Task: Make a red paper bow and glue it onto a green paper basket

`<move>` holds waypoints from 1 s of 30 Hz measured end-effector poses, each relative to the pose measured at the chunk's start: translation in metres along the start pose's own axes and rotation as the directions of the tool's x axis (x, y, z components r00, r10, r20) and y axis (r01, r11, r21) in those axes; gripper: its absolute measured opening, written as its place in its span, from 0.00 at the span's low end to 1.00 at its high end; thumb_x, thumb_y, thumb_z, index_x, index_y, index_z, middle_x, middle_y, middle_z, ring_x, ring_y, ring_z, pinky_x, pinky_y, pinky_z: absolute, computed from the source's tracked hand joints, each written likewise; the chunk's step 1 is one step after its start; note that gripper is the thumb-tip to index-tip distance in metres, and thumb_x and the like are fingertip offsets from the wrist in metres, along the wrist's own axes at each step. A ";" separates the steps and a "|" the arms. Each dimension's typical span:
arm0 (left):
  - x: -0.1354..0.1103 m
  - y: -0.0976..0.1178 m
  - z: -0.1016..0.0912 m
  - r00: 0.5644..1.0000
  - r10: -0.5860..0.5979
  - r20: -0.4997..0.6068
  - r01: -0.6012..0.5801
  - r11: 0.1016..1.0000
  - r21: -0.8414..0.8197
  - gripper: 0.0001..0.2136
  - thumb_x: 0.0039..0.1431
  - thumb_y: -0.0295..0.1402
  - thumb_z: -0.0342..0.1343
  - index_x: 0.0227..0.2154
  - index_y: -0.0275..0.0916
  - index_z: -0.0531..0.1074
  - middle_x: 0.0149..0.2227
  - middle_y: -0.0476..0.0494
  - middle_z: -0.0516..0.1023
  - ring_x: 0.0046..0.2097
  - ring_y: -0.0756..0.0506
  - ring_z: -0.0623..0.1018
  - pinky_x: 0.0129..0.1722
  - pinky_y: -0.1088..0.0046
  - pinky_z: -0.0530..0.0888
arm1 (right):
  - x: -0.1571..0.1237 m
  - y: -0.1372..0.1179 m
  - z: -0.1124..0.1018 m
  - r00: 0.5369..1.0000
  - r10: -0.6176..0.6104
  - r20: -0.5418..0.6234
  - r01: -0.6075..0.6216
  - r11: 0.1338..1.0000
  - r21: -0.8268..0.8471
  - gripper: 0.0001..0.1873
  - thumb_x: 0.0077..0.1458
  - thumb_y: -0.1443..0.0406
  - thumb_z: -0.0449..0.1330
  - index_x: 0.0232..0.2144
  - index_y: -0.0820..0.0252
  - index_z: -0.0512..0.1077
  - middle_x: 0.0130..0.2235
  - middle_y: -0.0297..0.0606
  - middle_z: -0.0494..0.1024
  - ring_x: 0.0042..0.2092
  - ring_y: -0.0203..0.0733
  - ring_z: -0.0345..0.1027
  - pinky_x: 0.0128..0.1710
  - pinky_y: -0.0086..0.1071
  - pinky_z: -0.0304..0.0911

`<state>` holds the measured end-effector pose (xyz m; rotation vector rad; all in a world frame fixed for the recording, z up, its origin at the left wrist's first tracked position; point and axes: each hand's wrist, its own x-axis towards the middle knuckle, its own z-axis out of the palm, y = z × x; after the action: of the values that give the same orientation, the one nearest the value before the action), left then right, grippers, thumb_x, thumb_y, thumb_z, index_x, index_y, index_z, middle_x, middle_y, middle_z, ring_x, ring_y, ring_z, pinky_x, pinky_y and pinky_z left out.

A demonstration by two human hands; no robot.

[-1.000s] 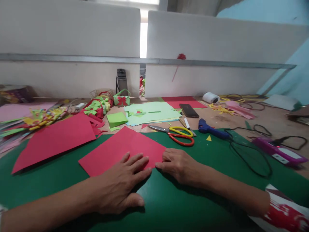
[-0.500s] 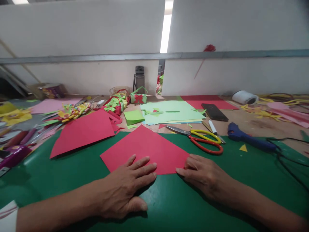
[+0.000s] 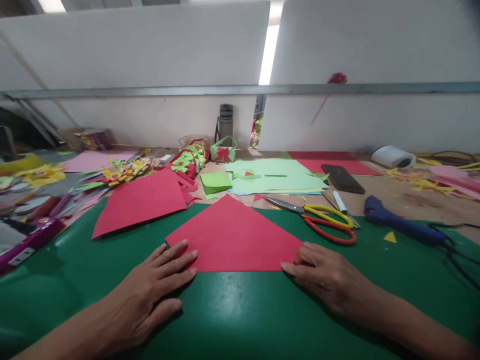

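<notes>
A folded sheet of red paper (image 3: 232, 235) lies in front of me on the green mat (image 3: 225, 320), its straight edge toward me and a point facing away. Across its left end, my left hand (image 3: 157, 285) rests flat with the fingers stretched out. My right hand (image 3: 326, 275) has its fingers curled in and its thumb at the paper's right corner, pinching it. Behind and to the left is another red sheet (image 3: 140, 207), bent up off the mat. Scissors (image 3: 318, 220) with one yellow and one red handle lie beyond my right hand.
A blue glue gun (image 3: 405, 222) with a cord lies at right, a purple tool (image 3: 35, 245) at left. Farther back are pale green sheets (image 3: 277, 175), a dark phone (image 3: 343, 178), a small green paper basket (image 3: 224, 152) and a bottle (image 3: 225, 122).
My left hand has slid left along the red paper's near edge, from the middle to its left end. My right hand stays at the right corner. The view has shifted slightly.
</notes>
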<state>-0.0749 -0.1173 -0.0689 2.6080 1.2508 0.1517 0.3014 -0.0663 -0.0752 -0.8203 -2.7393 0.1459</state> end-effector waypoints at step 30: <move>0.099 -0.054 -0.027 0.843 -0.534 0.064 0.513 0.763 -0.394 0.15 0.38 0.45 0.56 0.22 0.37 0.67 0.20 0.52 0.66 0.25 0.47 0.68 0.23 0.73 0.58 | 0.000 -0.005 0.002 0.995 0.097 -0.008 -0.097 0.995 -0.038 0.13 0.64 0.66 0.48 0.39 0.61 0.73 0.29 0.38 0.68 0.32 0.41 0.59 0.32 0.34 0.54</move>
<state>-0.0589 -0.0036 -0.0578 1.8407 1.7110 0.3311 0.2983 -0.0708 -0.0762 -0.9635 -2.7053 0.1110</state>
